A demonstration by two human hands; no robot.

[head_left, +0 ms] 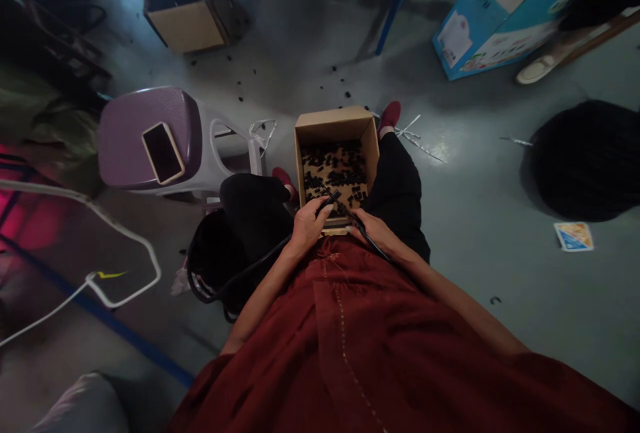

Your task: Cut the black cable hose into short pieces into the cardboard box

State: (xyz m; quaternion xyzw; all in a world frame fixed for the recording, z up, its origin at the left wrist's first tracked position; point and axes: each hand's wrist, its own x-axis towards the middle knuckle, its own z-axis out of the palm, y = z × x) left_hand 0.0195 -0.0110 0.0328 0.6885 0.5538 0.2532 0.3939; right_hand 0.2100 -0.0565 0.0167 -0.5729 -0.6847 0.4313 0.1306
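Note:
My left hand [309,223] is closed around a black cable-like strip [330,200], whose end sticks out past the thumb over an open cardboard box [334,118]. The strip's black length runs back past my left forearm towards a dark looped bundle [205,286] beside my left leg. In my right hand [374,228], closed, is a slim dark-handled tool [373,243]; its tip lies close to the strip's end, and its exact kind is too dark to make out. Many short black pieces [345,163] cover the bottom of the box, which stands between my feet.
On my left a purple-topped stool [120,123] carries a phone [163,153]. A second cardboard box [187,26], a blue carton [480,26] and a co-worker's shoe [535,71] are farther off. A black round heap [585,160] sits right. Black bits [347,94] dot the floor.

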